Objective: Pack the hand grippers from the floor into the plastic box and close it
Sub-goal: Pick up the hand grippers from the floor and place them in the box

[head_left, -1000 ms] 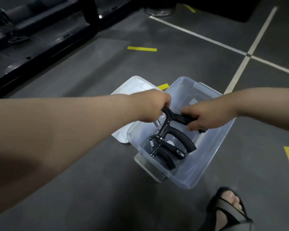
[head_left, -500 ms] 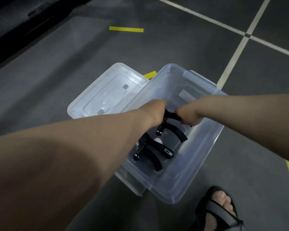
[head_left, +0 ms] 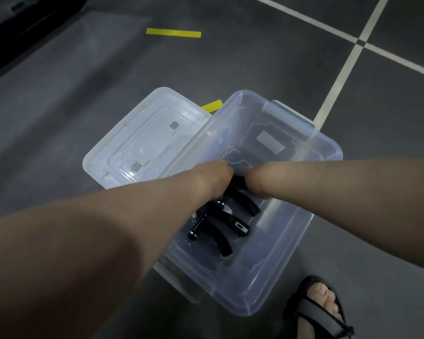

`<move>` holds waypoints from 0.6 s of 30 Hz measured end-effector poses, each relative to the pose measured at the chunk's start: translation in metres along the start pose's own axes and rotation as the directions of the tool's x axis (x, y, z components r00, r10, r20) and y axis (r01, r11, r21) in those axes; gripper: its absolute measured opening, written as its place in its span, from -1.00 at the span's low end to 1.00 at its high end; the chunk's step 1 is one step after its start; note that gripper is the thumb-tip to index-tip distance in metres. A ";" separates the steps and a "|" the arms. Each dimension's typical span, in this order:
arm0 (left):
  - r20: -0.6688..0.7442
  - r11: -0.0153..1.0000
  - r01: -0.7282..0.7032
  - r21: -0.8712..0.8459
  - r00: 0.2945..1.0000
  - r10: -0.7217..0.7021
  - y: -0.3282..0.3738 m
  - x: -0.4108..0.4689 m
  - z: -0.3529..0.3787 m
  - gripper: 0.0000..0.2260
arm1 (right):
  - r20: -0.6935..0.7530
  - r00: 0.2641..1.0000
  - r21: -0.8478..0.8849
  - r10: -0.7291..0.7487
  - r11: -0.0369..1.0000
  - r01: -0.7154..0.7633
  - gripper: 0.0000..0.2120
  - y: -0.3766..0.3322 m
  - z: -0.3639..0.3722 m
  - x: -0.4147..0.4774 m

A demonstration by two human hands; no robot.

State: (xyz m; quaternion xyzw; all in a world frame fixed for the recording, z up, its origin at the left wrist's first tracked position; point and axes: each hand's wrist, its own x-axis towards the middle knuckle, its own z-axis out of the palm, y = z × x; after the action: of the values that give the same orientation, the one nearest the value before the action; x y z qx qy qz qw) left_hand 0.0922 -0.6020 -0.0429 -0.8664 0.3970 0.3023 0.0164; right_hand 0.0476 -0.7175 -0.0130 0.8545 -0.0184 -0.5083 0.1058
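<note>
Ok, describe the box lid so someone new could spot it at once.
Start at the clear plastic box in the middle of the dark floor. The lid lies flat on the floor against its left side, partly tucked under it. It is the only flat, shallow clear panel, with two small grey squares on it.

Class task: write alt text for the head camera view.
Two bare hands, left hand and right hand, lower a black hand gripper into a clear plastic box on a dark floor, above other grippers. The box's lid lies beside it.
</note>
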 end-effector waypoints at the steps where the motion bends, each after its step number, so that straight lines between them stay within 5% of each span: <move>1: -0.007 1.000 0.007 -0.006 1.000 -0.007 0.000 0.000 0.002 -0.76 | 0.014 1.000 -0.039 -0.005 0.999 0.006 -0.81 -0.002 0.004 0.006; 4: -0.017 0.995 0.041 -0.089 0.999 -0.042 -0.001 0.000 0.009 -0.75 | -0.045 0.997 -0.115 -0.066 0.991 0.061 -0.87 0.003 0.007 0.006; 7: -0.028 0.985 0.048 -0.164 0.998 -0.053 -0.002 -0.005 0.017 -0.68 | -0.057 0.998 -0.122 0.005 0.992 -0.012 -0.58 0.005 0.003 0.001; 11: -0.001 0.972 0.071 -0.223 0.997 -0.073 -0.005 -0.013 0.020 -0.46 | -0.072 0.997 -0.146 0.009 0.989 -0.019 -0.55 0.005 0.004 -0.001; 14: 0.012 0.982 0.093 -0.166 0.996 -0.092 -0.002 -0.017 0.021 -0.31 | -0.077 0.997 -0.175 -0.001 0.984 -0.013 -0.58 0.006 0.003 -0.005; 18: -0.056 0.991 0.009 0.137 0.998 -0.002 0.007 -0.023 0.017 -0.53 | -0.013 1.000 -0.297 -0.021 0.955 0.016 -0.66 0.003 0.004 -0.005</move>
State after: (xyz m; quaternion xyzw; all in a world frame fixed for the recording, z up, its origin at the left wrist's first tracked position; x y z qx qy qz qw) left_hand 0.0668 -0.5868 -0.0424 -0.8724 0.4147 0.2503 0.0657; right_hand 0.0420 -0.7205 -0.0102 0.8331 0.0671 -0.4992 0.2285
